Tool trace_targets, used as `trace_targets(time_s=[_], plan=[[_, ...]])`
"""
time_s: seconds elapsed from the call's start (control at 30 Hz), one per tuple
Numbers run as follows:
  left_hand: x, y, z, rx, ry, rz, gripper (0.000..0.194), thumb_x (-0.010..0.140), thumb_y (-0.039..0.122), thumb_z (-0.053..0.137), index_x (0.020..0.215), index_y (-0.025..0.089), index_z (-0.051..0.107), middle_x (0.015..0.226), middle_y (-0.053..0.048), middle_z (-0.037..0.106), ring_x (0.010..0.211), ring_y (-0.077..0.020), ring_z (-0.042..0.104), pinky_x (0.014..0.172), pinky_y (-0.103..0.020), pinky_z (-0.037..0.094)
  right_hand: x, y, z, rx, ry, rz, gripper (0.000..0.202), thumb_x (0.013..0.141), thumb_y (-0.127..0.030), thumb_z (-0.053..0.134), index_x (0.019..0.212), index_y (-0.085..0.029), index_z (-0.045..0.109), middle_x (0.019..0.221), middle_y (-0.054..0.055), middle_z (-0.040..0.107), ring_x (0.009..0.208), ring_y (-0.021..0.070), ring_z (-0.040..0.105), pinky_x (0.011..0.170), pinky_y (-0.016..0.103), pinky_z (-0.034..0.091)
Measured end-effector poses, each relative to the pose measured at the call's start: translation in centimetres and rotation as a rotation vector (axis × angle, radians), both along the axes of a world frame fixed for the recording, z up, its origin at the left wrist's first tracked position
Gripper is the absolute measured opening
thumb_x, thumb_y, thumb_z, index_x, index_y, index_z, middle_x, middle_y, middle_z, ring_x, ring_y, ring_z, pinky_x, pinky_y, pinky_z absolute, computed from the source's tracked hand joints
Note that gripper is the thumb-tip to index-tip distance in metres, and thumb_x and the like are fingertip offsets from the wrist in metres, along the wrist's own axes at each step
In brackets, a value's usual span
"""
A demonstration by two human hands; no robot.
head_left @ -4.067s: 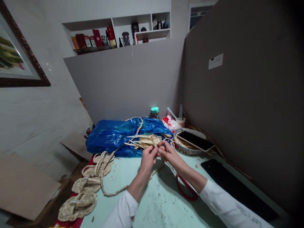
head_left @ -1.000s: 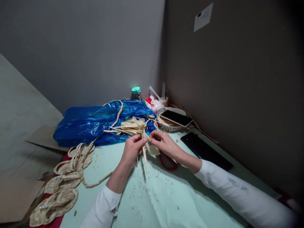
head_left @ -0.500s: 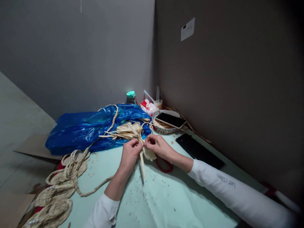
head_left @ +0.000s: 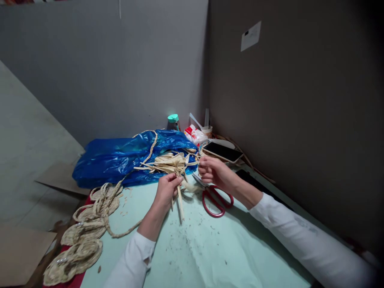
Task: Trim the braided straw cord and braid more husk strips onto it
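My left hand (head_left: 167, 190) is closed in a pinch on several pale straw strips (head_left: 180, 204), whose loose ends point down toward me. To its right my right hand (head_left: 216, 173) is closed, fingertips gripping the end of one strip (head_left: 192, 163) that stretches sideways from the bunch. Just beyond both hands lies a heap of cut straw strips (head_left: 168, 163) on a blue plastic bag (head_left: 102, 160). Red-handled scissors (head_left: 216, 214) rest on the table below my right hand, blades partly hidden.
Coiled straw braid (head_left: 82, 256) lies along the table's left edge. At the back stand a jar with a green lid (head_left: 173, 118) and a cup (head_left: 207, 130). A phone (head_left: 223, 151) rests on a woven basket; another dark phone (head_left: 264, 186) lies behind my right arm.
My right hand has moved away from the left toward the right, drawing a strip out sideways. The scissors now show more fully. The view has shifted slightly.
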State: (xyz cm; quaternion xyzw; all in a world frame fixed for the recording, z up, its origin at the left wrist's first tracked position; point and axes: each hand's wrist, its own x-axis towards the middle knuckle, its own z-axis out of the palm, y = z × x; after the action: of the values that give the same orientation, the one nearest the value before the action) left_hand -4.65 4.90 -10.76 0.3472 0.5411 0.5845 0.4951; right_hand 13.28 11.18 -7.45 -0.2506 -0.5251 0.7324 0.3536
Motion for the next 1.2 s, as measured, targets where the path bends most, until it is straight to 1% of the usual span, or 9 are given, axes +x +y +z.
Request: trace_targets(time_s=[0.07, 0.13, 0.3, 0.4, 0.53, 0.63, 0.77, 0.97, 1.2], plan=[[-0.6, 0.1, -0.1, -0.014, -0.035, 0.016, 0.028, 0.054, 0.026, 0.080, 0.058, 0.013, 0.056, 0.045, 0.007, 0.044, 0.034, 0.0003, 0.025, 0.036, -0.016, 0.011, 1.1, 0.9, 0.9, 0.048, 0.029, -0.069, 0.027, 0.076, -0.035, 0.064, 0.073, -0.022, 0.040, 0.055, -0.010, 0.024, 0.043, 0.0046, 0.015, 0.041, 0.019, 0.010], [-1.0, 0.2, -0.1, -0.025, -0.064, 0.026, 0.027, 0.053, 0.024, 0.080, 0.060, 0.012, 0.057, 0.045, 0.008, 0.043, 0.034, 0.0010, 0.024, 0.035, -0.015, 0.010, 2.3, 1.7, 1.8, 0.088, 0.025, -0.202, 0.030, 0.075, -0.035, 0.066, 0.071, -0.022, 0.040, 0.055, -0.011, 0.020, 0.043, 0.0043, 0.012, 0.041, 0.020, 0.006], [-1.4, 0.3, -0.3, -0.041, -0.105, 0.027, 0.027, 0.051, 0.021, 0.081, 0.061, 0.011, 0.058, 0.045, 0.007, 0.045, 0.033, 0.0018, 0.024, 0.034, -0.014, 0.010, 5.3, 3.5, 2.8, 0.194, -0.046, -0.511, 0.023, 0.071, -0.030, 0.063, 0.069, -0.022, 0.042, 0.054, -0.010, 0.023, 0.042, 0.0044, 0.016, 0.042, 0.021, 0.008], [-1.4, 0.3, -0.3, -0.042, -0.113, 0.024, 0.027, 0.051, 0.021, 0.081, 0.061, 0.011, 0.058, 0.046, 0.006, 0.048, 0.033, 0.0020, 0.025, 0.034, -0.013, 0.010, 6.7, 4.4, 2.5, 0.422, -0.241, -0.635, 0.016, 0.077, -0.032, 0.054, 0.069, -0.023, 0.043, 0.053, -0.007, 0.030, 0.042, 0.0075, 0.023, 0.042, 0.023, 0.016], [-0.8, 0.2, 0.0, -0.029, -0.116, -0.012, 0.028, 0.053, 0.024, 0.083, 0.061, 0.011, 0.059, 0.050, 0.005, 0.049, 0.035, 0.0020, 0.025, 0.034, -0.013, 0.010, 6.7, 4.5, 1.5, 0.713, -0.573, -0.561, 0.014, 0.070, -0.029, 0.067, 0.062, -0.019, 0.060, 0.055, 0.002, 0.054, 0.054, 0.0150, 0.045, 0.053, 0.029, 0.030], [0.2, -0.2, 0.6, -0.029, -0.099, -0.082, 0.028, 0.055, 0.027, 0.083, 0.065, 0.010, 0.063, 0.053, 0.003, 0.051, 0.036, 0.0015, 0.027, 0.035, -0.014, 0.011, 4.7, 3.2, 0.6, 1.005, -0.714, -0.420, 0.017, 0.077, -0.032, 0.065, 0.068, -0.018, 0.070, 0.077, 0.009, 0.068, 0.077, 0.0233, 0.057, 0.070, 0.033, 0.039], [1.6, -0.8, 1.4, -0.036, -0.064, -0.173, 0.027, 0.058, 0.028, 0.083, 0.068, 0.009, 0.067, 0.055, 0.002, 0.054, 0.038, 0.0002, 0.031, 0.037, -0.016, 0.012, 1.2, 0.8, -0.3, 0.790, -0.458, -0.144, 0.030, 0.087, -0.042, 0.058, 0.098, -0.019, 0.073, 0.098, 0.007, 0.072, 0.087, 0.0225, 0.062, 0.077, 0.033, 0.044], [2.8, -1.5, 2.1, -0.038, -0.029, -0.232, 0.030, 0.058, 0.032, 0.084, 0.067, 0.008, 0.068, 0.054, 0.001, 0.053, 0.040, -0.0009, 0.032, 0.038, -0.017, 0.014, -0.7, -0.9, -0.8, 0.391, -0.179, -0.067, 0.024, 0.080, -0.039, 0.065, 0.079, -0.015, 0.067, 0.070, -0.002, 0.058, 0.060, 0.0098, 0.044, 0.056, 0.024, 0.032], [2.8, -1.4, 2.0, -0.034, -0.092, -0.258, 0.035, 0.060, 0.038, 0.084, 0.070, 0.009, 0.068, 0.057, 0.002, 0.053, 0.040, 0.0017, 0.023, 0.038, -0.015, 0.011, -0.4, -0.3, -1.7, 0.261, -0.051, -0.066, 0.025, 0.074, -0.039, 0.071, 0.081, -0.015, 0.065, 0.070, -0.003, 0.054, 0.061, 0.0093, 0.043, 0.059, 0.025, 0.034]])
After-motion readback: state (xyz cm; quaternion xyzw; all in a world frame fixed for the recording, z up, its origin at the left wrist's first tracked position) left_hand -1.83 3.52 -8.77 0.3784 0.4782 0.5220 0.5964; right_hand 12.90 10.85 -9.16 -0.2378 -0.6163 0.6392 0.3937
